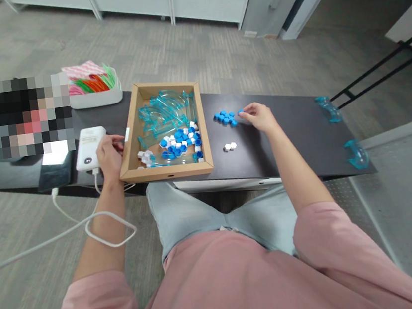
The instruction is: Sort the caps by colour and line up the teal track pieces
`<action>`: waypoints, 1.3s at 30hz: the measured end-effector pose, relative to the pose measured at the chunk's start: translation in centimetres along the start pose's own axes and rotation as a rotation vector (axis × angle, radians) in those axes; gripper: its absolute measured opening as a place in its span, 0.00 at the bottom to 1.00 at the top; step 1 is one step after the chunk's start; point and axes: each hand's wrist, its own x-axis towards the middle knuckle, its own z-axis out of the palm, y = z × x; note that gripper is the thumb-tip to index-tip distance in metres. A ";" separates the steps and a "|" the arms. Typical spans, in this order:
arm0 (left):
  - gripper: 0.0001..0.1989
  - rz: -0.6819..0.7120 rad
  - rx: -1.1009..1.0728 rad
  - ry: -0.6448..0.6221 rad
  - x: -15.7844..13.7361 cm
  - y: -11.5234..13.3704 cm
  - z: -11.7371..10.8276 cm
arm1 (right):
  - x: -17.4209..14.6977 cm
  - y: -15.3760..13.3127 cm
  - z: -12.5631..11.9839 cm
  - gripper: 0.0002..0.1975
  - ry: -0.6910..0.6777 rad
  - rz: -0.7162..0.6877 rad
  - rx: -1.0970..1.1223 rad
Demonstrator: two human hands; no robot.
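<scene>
My right hand (pixel 259 117) pinches a small blue cap (pixel 240 113) between thumb and fingertips, just above the dark tabletop. Left of it lies a close cluster of blue caps (pixel 225 118). Nearer to me sit a few white caps (pixel 230 146). My left hand (pixel 109 155) is beside the left wall of a shallow cardboard box (pixel 166 171), its fingers loosely bent, apart and up against that wall. Clear teal plastic pieces (pixel 165 110) fill the back of the box. Loose blue and white caps (pixel 179 140) are heaped toward its front right.
A white power bank (pixel 90 147) with a cable and a dark phone (pixel 56 163) lie left of the box. Behind them stands a white basket (pixel 96 99) of colourful strips. Two teal pieces (pixel 356 154) rest at the table's right end. A white cable (pixel 110 214) loops over my left forearm.
</scene>
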 end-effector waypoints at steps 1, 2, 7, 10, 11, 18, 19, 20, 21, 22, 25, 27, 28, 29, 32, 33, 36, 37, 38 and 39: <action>0.21 -0.001 0.008 0.003 0.0 0.0 0.0 | 0.0 0.2 0.2 0.13 -0.002 -0.002 -0.048; 0.22 -0.001 0.014 0.006 0.0 0.1 0.0 | 0.0 0.3 0.4 0.12 -0.009 -0.017 -0.090; 0.22 -0.004 0.028 0.021 0.1 0.0 0.0 | 0.1 0.2 0.7 0.12 0.019 -0.089 -0.161; 0.22 -0.014 0.014 0.012 0.2 -0.1 0.0 | -0.2 -1.8 0.7 0.12 0.083 -0.171 -0.104; 0.22 -0.016 0.006 0.010 0.2 -0.1 0.0 | -0.6 -3.1 0.9 0.12 0.072 -0.235 -0.076; 0.22 -0.021 -0.002 0.012 0.0 -0.3 -0.1 | -6.8 -16.8 6.6 0.08 -0.538 -0.763 -0.235; 0.22 -0.016 -0.001 0.008 0.0 -0.3 -0.1 | -7.7 -18.3 7.8 0.07 -0.618 -0.788 -0.330; 0.22 -0.011 -0.001 0.004 0.0 -0.4 -0.1 | -8.3 -19.5 8.8 0.06 -0.676 -0.801 -0.426; 0.22 -0.008 -0.002 0.001 0.0 -0.4 -0.1 | -8.8 -20.4 9.7 0.06 -0.712 -0.808 -0.514; 0.22 -0.007 -0.005 -0.002 0.0 -0.5 -0.1 | -9.2 -21.1 10.3 0.07 -0.726 -0.814 -0.585; 0.22 -0.023 -0.019 -0.003 0.0 -0.5 0.0 | -9.6 -21.6 11.0 0.08 -0.720 -0.831 -0.665; 0.23 -0.032 -0.021 -0.002 -0.1 -0.4 0.1 | -9.3 -21.3 10.9 0.10 -0.748 -0.825 -0.620; 0.23 -0.034 -0.018 -0.004 -0.1 -0.4 0.1 | -9.1 -21.0 10.8 0.12 -0.769 -0.809 -0.577; 0.23 -0.034 -0.014 -0.006 -0.1 -0.4 0.1 | -8.9 -20.6 10.8 0.15 -0.789 -0.788 -0.523; 0.23 -0.036 -0.007 -0.015 -0.1 -0.4 0.1 | -7.9 -19.3 11.0 0.22 -0.816 -0.722 -0.312; 0.23 -0.041 -0.006 -0.017 -0.2 -0.4 0.1 | -7.6 -18.8 11.0 0.22 -0.813 -0.711 -0.232; 0.22 -0.059 0.003 -0.022 -0.3 -0.1 0.0 | -6.4 -17.6 10.6 0.15 -0.780 -0.710 0.000; 0.21 -0.063 0.008 -0.023 -0.4 0.1 0.0 | -6.0 -17.3 10.3 0.12 -0.758 -0.717 0.074; 0.21 -0.067 0.017 -0.023 -0.5 0.4 0.1 | -5.6 -17.0 10.0 0.10 -0.728 -0.723 0.147; 0.21 -0.070 0.036 -0.019 -0.7 0.7 0.1 | -5.2 -16.8 9.5 0.09 -0.688 -0.726 0.218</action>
